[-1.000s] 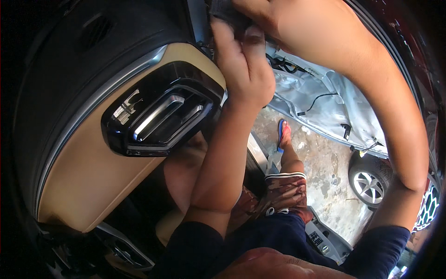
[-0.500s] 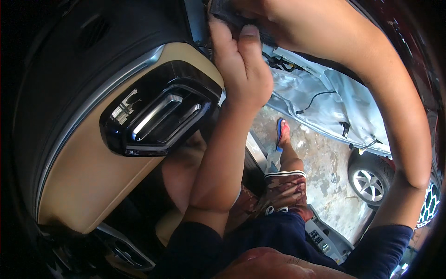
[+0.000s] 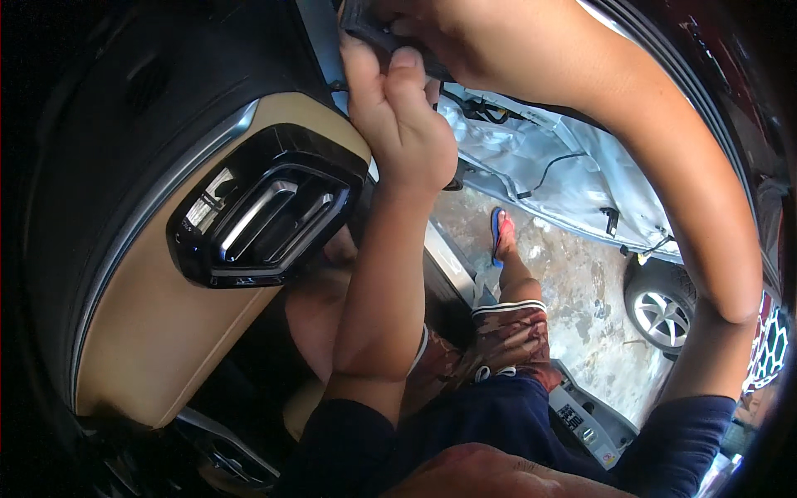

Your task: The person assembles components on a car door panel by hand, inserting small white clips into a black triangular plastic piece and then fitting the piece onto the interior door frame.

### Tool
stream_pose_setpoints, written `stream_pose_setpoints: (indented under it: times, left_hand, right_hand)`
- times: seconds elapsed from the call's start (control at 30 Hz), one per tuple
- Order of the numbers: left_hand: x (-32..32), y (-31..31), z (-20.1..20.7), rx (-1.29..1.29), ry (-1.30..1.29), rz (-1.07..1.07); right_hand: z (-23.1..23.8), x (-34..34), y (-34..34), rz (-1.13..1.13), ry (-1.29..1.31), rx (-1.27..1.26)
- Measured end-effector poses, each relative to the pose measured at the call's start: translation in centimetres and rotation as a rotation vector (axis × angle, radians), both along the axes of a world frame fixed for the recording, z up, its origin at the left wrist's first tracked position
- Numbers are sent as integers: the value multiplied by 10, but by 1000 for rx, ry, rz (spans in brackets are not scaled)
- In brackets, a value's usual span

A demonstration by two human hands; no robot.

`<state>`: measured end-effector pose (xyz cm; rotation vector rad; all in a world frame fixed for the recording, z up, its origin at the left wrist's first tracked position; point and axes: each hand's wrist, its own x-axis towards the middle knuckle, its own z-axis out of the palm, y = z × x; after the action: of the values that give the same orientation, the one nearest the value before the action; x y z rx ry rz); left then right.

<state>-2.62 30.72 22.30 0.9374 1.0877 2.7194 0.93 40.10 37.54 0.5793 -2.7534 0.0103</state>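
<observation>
As two bare arms arch up past a car's black dashboard [image 3: 207, 75], a dark grey, straight-edged piece [image 3: 365, 31] of unclear material is held between the hands, just beyond the upper right corner of the tan, smooth-faced dash panel [image 3: 149, 340]. The left hand [image 3: 407, 133] is nearly closed on it, thumb bent against its lower edge, a pinch that likely steadies the piece from below. The right hand [image 3: 444, 37] bends in from the opposite side; its fingers are hidden, so how far it is open cannot be told, though the arm's wide arc probably keeps both hands clear of each other. A glossy black, six-sided air vent [image 3: 270, 216] with silver slats is set in the panel's upper end. At the mottled grey concrete floor's [image 3: 581, 307] far edge, a blue-soled sandal [image 3: 496, 236] appears planted for balance, near a silvery-sheeted car door [image 3: 573, 191], its cables exposed.
</observation>
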Motion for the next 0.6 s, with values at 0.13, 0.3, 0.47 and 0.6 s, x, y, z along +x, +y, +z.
stream_pose_setpoints:
  times: [0.13, 0.3, 0.47, 0.6]
  left_hand:
    - [8, 6, 9, -27, -11, 94]
    - [13, 4, 16, 47, -118, 56]
    - [8, 2, 8, 46, -47, 2]
    - [10, 0, 12, 10, -101, 20]
  right_hand:
    - [-6, 3, -4, -70, 32, 31]
    - [-7, 4, -9, -188, -70, -153]
    - [-14, 7, 5, 4, 112, -168]
    - [-11, 7, 11, 74, 147, 107]
